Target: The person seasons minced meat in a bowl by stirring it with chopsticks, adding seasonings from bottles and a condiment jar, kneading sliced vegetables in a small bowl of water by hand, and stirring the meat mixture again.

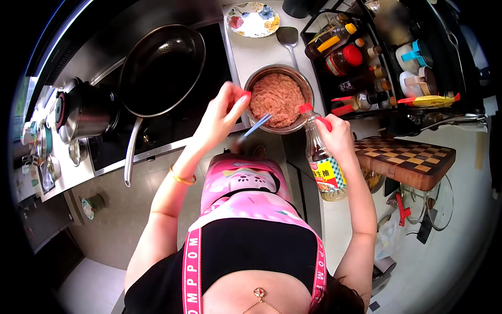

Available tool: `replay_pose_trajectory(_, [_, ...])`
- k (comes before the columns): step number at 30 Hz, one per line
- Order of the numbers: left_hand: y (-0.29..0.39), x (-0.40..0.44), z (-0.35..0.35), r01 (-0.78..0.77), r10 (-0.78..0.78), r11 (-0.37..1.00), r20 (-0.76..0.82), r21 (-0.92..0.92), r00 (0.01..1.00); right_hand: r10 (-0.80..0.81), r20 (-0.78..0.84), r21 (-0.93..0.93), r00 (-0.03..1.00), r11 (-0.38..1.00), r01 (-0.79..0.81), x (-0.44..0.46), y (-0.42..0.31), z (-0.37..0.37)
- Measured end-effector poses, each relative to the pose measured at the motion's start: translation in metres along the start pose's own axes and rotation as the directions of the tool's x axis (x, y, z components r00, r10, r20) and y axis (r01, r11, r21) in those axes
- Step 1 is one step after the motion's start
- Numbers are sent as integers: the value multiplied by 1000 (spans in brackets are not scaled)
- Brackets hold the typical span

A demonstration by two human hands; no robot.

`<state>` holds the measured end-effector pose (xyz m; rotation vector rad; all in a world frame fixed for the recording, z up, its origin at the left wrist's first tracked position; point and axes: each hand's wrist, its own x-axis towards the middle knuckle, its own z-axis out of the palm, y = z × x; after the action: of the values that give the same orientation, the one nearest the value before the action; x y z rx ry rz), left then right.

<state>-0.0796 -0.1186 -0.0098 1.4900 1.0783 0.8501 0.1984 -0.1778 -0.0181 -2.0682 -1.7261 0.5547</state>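
Note:
My right hand (335,137) grips a soy sauce bottle (328,175) by its red handle, with the bottle's red top over the right rim of a metal bowl (308,89). Ground meat (277,98) fills much of that bowl. Pinched at the fingertips of my left hand (226,112) is a small red cap (247,94), held beside the bowl's left rim. Light blue chopsticks (257,125) lean in the meat, their ends sticking out over the near rim. Neither hand touches them.
A large frying pan (162,70) sits on the stove, its handle reaching toward me. Behind the bowl are a spatula (287,37) and a floral plate (253,20). A rack of bottles (345,57) stands right, with a checkered cutting board (408,161) nearer me.

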Motion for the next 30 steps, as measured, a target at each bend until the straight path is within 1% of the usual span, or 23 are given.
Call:
replay_pose_trajectory(3, [-15, -22, -4, 113, -111, 991, 42, -67, 993, -8, 18, -24, 1000, 1000, 8, 1, 6, 7])
replay_pose_trajectory(7, [-33, -40, -2, 145, -147, 980, -8, -133, 989, -12, 51, -7, 999, 1000, 13, 2, 15, 15])
replay_pose_trajectory(8, [-36, -42, -1, 159, -161, 977, 0, -144, 987, -13, 53, -14, 999, 1000, 14, 2, 16, 17])
replay_pose_trajectory(9, [-37, -43, 0, 158, -161, 976, -3, -147, 987, -13, 56, -21, 998, 1000, 14, 2, 17, 17])
replay_pose_trajectory(10, [-38, -44, 1, 177, -178, 977, 2, -121, 984, 38, 109, -27, 993, 999, -36, 3, 11, 12])
replay_pose_trajectory(11, [-38, -45, 2, 195, -195, 976, 7, -94, 981, 36, 111, -28, 993, 999, -33, 4, 11, 13])
replay_pose_trajectory(13, [-36, -45, 3, 201, -201, 974, 10, -106, 979, 68, 110, -22, 992, 998, -66, 5, 13, 14])
replay_pose_trajectory(17, [-34, -45, 1, 201, -202, 977, -4, -76, 979, 82, 91, -29, 993, 996, -80, 11, 14, 12])
replay_pose_trajectory(19, [-36, -46, 0, 215, -216, 974, -7, -65, 976, 71, 47, -5, 996, 997, -71, 17, 18, 13])
replay_pose_trajectory(21, [-40, -47, -1, 201, -203, 977, -15, -74, 979, 97, 39, 10, 995, 995, -98, 26, 18, 11])
replay_pose_trajectory(24, [-41, -48, 0, 196, -199, 977, -31, -81, 979, 112, 16, -64, 994, 992, -111, 46, 20, 17])
replay_pose_trajectory(27, [-40, -50, -1, 204, -208, 975, -39, -92, 977, 85, -9, -31, 996, 996, -85, 63, 13, 23])
replay_pose_trajectory(30, [-43, -53, -2, 208, -214, 973, -61, -103, 975, 58, 8, -62, 998, 996, -57, 74, 6, 29])
